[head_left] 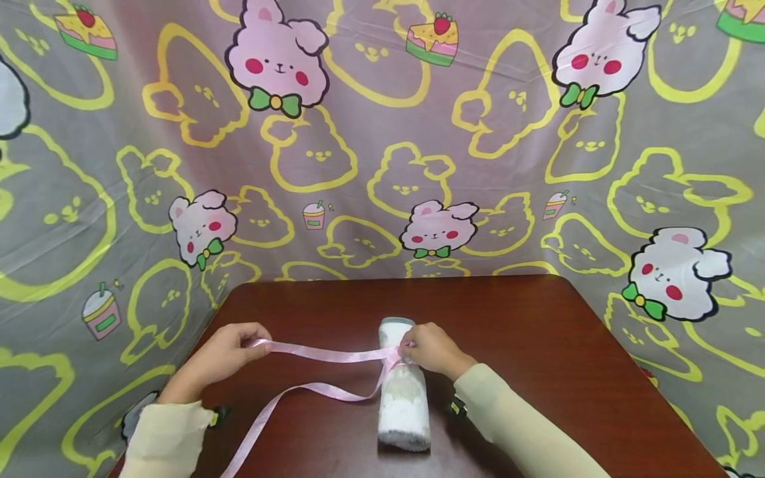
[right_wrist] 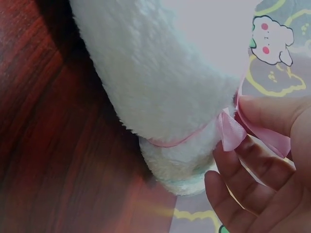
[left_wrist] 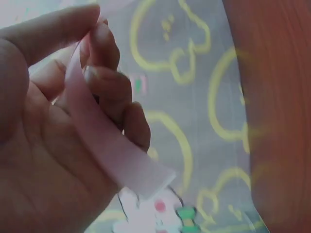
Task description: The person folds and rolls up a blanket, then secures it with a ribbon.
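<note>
A fluffy white roll [head_left: 405, 408], like a rolled-up plush cloth, lies lengthwise on the table. Pink ribbon [head_left: 335, 356] circles it above its middle and gathers into a small knot or loop on top. Out to the left, my left hand [head_left: 230, 352] pinches one ribbon length between thumb and forefinger; its short cut end [left_wrist: 126, 160] hangs over the palm in the left wrist view. My right hand [head_left: 435, 348] is at the tied spot, pinching ribbon [right_wrist: 267, 136] between thumb and fingers. Beside those fingers a ribbon loop [right_wrist: 232, 132] sticks out against the white pile [right_wrist: 155, 73].
Another ribbon tail [head_left: 263, 418] curves from the roll toward the front left of the dark brown table [head_left: 508, 318]. A grey curtain [head_left: 370, 119] printed with rabbits and yellow outlines hangs behind the table and along both sides.
</note>
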`<state>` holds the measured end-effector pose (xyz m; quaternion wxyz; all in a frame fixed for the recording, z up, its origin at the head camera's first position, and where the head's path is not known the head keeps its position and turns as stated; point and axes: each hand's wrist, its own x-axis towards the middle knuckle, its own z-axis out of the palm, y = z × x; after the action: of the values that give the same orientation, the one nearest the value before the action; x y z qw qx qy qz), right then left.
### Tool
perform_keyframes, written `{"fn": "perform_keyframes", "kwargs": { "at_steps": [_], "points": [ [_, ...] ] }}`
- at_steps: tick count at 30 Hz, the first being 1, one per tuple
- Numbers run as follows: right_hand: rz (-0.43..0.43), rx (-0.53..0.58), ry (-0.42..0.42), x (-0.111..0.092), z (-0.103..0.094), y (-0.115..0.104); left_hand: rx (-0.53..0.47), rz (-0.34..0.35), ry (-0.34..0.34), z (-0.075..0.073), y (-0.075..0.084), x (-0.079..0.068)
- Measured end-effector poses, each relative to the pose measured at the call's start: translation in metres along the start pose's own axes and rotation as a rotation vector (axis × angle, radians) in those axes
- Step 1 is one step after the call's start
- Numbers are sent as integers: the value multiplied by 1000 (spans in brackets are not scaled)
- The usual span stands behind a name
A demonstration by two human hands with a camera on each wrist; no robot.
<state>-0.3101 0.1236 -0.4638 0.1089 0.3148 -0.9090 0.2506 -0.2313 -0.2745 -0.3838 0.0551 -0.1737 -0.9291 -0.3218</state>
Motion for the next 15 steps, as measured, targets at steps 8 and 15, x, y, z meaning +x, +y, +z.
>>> {"fn": "perform_keyframes", "kwargs": {
  "at_steps": [8, 15],
  "points": [
    [60, 46, -35, 2, -1, -1, -22, 110, 10, 26, 57, 23],
    [66, 91, -66, 2, 0, 0, -71, 208, 90, 59, 105, 35]
  ]
}}
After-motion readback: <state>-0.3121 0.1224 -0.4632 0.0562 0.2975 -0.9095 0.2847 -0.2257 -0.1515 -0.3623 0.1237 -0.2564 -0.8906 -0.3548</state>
